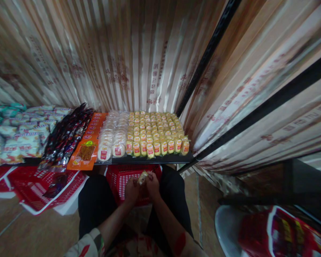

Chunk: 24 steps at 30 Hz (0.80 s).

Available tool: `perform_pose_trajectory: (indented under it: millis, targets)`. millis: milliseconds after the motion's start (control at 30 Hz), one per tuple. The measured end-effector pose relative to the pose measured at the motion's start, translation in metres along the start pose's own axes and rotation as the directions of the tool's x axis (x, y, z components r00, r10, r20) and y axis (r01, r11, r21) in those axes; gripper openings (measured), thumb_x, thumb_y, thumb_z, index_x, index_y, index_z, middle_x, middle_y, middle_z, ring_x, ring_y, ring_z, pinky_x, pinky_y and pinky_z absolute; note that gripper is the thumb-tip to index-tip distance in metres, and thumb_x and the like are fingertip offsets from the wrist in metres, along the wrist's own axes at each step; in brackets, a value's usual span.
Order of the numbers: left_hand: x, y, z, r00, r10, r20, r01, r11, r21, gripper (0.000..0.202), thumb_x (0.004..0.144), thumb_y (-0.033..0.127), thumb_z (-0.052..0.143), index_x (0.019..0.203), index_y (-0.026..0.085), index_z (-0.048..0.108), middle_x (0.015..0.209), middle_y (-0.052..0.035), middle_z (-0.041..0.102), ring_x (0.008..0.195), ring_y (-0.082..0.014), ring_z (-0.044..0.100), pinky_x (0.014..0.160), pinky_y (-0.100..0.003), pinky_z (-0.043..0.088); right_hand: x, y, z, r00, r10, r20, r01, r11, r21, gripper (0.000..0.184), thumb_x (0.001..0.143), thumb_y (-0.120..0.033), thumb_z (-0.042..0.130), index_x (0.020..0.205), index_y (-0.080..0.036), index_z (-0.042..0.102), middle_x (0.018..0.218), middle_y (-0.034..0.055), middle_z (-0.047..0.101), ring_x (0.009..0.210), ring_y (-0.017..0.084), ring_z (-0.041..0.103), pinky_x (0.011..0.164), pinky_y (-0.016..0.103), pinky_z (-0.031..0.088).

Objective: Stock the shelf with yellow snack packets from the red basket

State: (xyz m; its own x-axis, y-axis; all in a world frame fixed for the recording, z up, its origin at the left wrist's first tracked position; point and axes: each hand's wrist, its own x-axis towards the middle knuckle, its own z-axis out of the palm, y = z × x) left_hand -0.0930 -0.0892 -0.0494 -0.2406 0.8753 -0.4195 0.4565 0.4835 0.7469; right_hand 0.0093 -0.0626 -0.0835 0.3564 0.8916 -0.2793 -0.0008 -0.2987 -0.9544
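Note:
Between my two hands is a small wrapped cake [142,177] in clear and yellowish film, above a red basket [125,178]. My left hand [132,190] pinches its left side, and my right hand [152,184] grips the other side with bent fingers. In front of my hands, rows of similar yellow wrapped cakes [156,148] stand on the black shelf [166,159]. Left of them are round white wrapped cakes [104,152]. The cake's label cannot be read, and my fingers cover part of it.
Orange snack packs [82,157], dark shiny packets [66,139] and white bags [21,142] line the shelf to the left. Red baskets [40,189] stand below them. At right are a grey stool [224,225], a red basket [256,232] and black frame bars [256,110] against the curtain [139,53].

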Motion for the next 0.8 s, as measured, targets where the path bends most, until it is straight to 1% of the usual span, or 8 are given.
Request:
perform_pose_trajectory:
  millis: [100, 233, 367, 433, 533, 667, 733, 800]
  targets:
    - [-0.004, 0.002, 0.002, 0.996, 0.093, 0.005, -0.093, 0.995, 0.029, 0.010, 0.079, 0.023, 0.049, 0.087, 0.018, 0.054, 0.089, -0.0062, 0.063, 0.083, -0.0181, 0.059, 0.074, -0.028, 0.042, -0.001, -0.004, -0.005, 1.000, -0.024, -0.017, 0.024, 1.000, -0.002, 0.023, 0.058, -0.031, 0.054, 0.078, -0.021, 0.058, 0.071, 0.0008, 0.067, 0.065, 0.016, 0.063, 0.063, 0.026, 0.049]
    - [-0.015, 0.009, 0.004, 0.963, 0.269, 0.015, -0.269, 0.963, -0.008, 0.018, 0.077, 0.028, 0.054, 0.093, 0.019, 0.054, 0.095, -0.0054, 0.060, 0.092, -0.0183, 0.056, 0.083, -0.028, 0.042, -0.001, -0.012, -0.012, 0.998, -0.058, -0.040, 0.057, 0.998, -0.019, 0.021, 0.059, -0.033, 0.058, 0.078, -0.023, 0.059, 0.073, 0.0002, 0.067, 0.068, 0.016, 0.063, 0.066, 0.027, 0.050]
    - [-0.021, 0.016, 0.003, 0.951, 0.309, -0.008, -0.308, 0.951, 0.019, 0.019, 0.076, 0.025, 0.052, 0.093, 0.019, 0.055, 0.096, -0.0062, 0.060, 0.094, -0.0187, 0.056, 0.085, -0.029, 0.042, -0.004, -0.021, -0.018, 0.996, -0.088, -0.032, 0.087, 0.996, -0.028, 0.023, 0.061, -0.033, 0.061, 0.082, -0.024, 0.061, 0.076, -0.0003, 0.068, 0.070, 0.017, 0.064, 0.067, 0.027, 0.051]
    - [-0.019, 0.017, 0.003, 0.956, 0.291, -0.018, -0.292, 0.956, -0.023, 0.020, 0.074, 0.022, 0.052, 0.093, 0.018, 0.056, 0.095, -0.0070, 0.062, 0.093, -0.0190, 0.057, 0.085, -0.029, 0.043, -0.007, -0.025, -0.020, 0.995, -0.099, -0.029, 0.099, 0.995, -0.028, 0.026, 0.062, -0.034, 0.062, 0.085, -0.023, 0.062, 0.079, 0.0011, 0.069, 0.072, 0.017, 0.064, 0.068, 0.027, 0.051]
    - [-0.014, 0.017, 0.003, 0.972, 0.233, -0.003, -0.228, 0.951, -0.209, 0.020, 0.071, 0.022, 0.054, 0.090, 0.017, 0.057, 0.092, -0.0067, 0.064, 0.087, -0.0180, 0.060, 0.081, -0.029, 0.044, -0.010, -0.029, -0.023, 0.993, -0.115, -0.035, 0.114, 0.993, -0.016, 0.033, 0.065, -0.034, 0.061, 0.095, -0.021, 0.062, 0.083, 0.0033, 0.069, 0.074, 0.017, 0.065, 0.070, 0.027, 0.051]
    - [-0.012, 0.021, 0.002, 0.988, 0.106, 0.114, -0.033, 0.859, -0.510, 0.034, 0.069, 0.044, 0.057, 0.087, 0.016, 0.057, 0.068, -0.0006, 0.062, 0.057, -0.0125, 0.057, 0.056, -0.024, 0.043, -0.014, -0.034, -0.025, 0.990, -0.133, -0.046, 0.133, 0.991, 0.005, 0.036, 0.070, -0.038, 0.057, 0.101, -0.020, 0.061, 0.089, 0.0050, 0.069, 0.079, 0.018, 0.065, 0.071, 0.027, 0.051]
    - [-0.014, 0.025, 0.000, 0.983, 0.066, 0.169, 0.045, 0.813, -0.580, 0.042, 0.065, 0.051, 0.059, 0.088, 0.015, 0.056, 0.060, 0.0023, 0.058, 0.047, -0.0096, 0.052, 0.050, -0.022, 0.039, -0.016, -0.036, -0.026, 0.989, -0.141, -0.048, 0.142, 0.990, 0.012, 0.035, 0.071, -0.039, 0.056, 0.101, -0.020, 0.061, 0.092, 0.0057, 0.069, 0.081, 0.018, 0.065, 0.071, 0.027, 0.051]
    - [-0.017, 0.030, -0.002, 0.979, 0.066, 0.191, 0.069, 0.781, -0.621, 0.044, 0.064, 0.052, 0.058, 0.089, 0.016, 0.055, 0.057, 0.0031, 0.058, 0.044, -0.0085, 0.051, 0.048, -0.021, 0.038, -0.019, -0.038, -0.027, 0.989, -0.141, -0.037, 0.142, 0.989, 0.028, 0.037, 0.071, -0.040, 0.057, 0.102, -0.021, 0.060, 0.094, 0.0058, 0.068, 0.081, 0.018, 0.065, 0.070, 0.026, 0.051]
